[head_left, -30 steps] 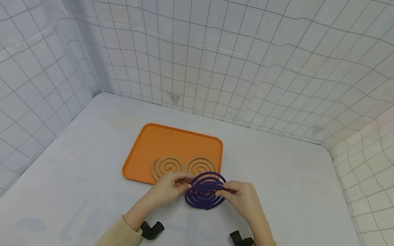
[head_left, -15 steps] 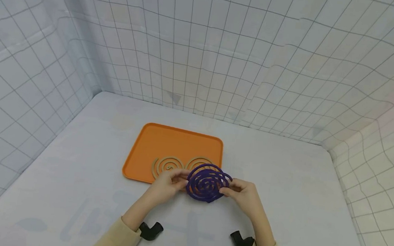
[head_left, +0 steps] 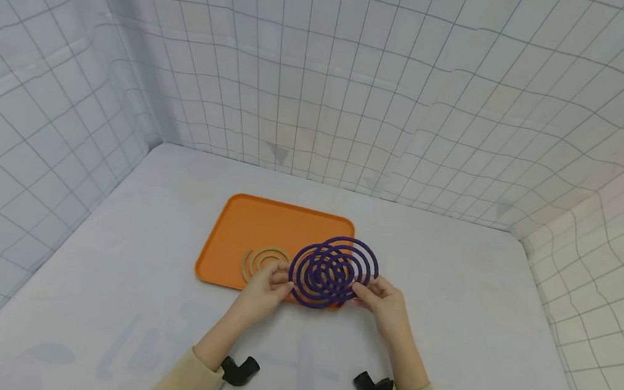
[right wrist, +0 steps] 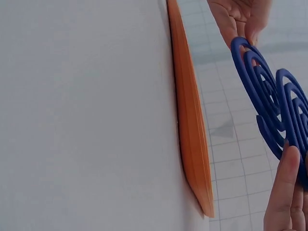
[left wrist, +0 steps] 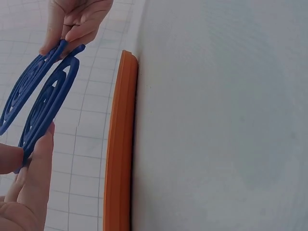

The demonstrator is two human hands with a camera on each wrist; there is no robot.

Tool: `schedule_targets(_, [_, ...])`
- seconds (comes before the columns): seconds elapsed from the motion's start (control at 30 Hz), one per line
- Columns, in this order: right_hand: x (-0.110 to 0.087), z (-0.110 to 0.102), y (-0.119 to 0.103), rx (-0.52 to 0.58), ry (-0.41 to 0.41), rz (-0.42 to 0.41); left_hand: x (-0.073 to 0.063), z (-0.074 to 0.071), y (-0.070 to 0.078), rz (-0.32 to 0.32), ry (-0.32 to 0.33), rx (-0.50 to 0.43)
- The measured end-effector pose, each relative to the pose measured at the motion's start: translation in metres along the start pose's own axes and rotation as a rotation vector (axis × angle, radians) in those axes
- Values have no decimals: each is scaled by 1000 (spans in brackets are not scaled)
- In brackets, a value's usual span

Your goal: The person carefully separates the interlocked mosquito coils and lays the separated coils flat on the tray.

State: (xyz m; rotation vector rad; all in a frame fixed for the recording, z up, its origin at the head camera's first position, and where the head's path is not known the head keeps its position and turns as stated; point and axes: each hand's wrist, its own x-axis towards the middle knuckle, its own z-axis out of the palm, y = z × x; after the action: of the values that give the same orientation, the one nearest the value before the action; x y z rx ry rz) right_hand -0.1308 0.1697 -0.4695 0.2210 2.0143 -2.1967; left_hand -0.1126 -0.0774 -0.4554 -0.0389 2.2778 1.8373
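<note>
Two purple spiral mosquito coils are held up over the near right part of an orange tray [head_left: 270, 222]. My left hand [head_left: 261, 291] pinches the edge of the left coil [right wrist: 248, 85] between thumb and fingers. The right coil [right wrist: 287, 113] is pinched the same way by my right hand [head_left: 389, 307]. Seen from the head they overlap; the wrist views show a gap between them. On the tray lies a tan mosquito coil [head_left: 269, 249], partly covered by my left hand. Whatever lies behind the purple coils is mostly hidden.
A pale cloth-covered table [head_left: 447, 306] surrounds the tray. White curtains with a grid pattern [head_left: 321, 84] enclose it at the back and sides. Black curved pieces [head_left: 241, 371] sit at both wrists.
The two purple coils have risen and tipped up to face the head camera. They have slid apart sideways, the right one shifting right, and moved further over the tray.
</note>
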Motion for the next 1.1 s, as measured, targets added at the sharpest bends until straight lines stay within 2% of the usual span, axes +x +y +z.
schedule_targets(0.17, [3,7,-2,135,14,27,1,-3,1,-40,45,-26])
schedule_targets(0.37, [9,13,-4,183,18,64,4,-16,-5,-67,98,-52])
schedule_targets(0.57, [16,19,-4,208,35,80,6,-37,-7,-90,139,-34])
schedule_targets(0.73, [20,23,-1,222,33,93,8,-57,-2,-105,163,-19])
schedule_targets(0.97, [30,29,1,231,16,113,18,-86,-2,-55,249,56])
schedule_targets(1.1, [35,33,0,193,18,114,26,-95,-3,-63,267,106])
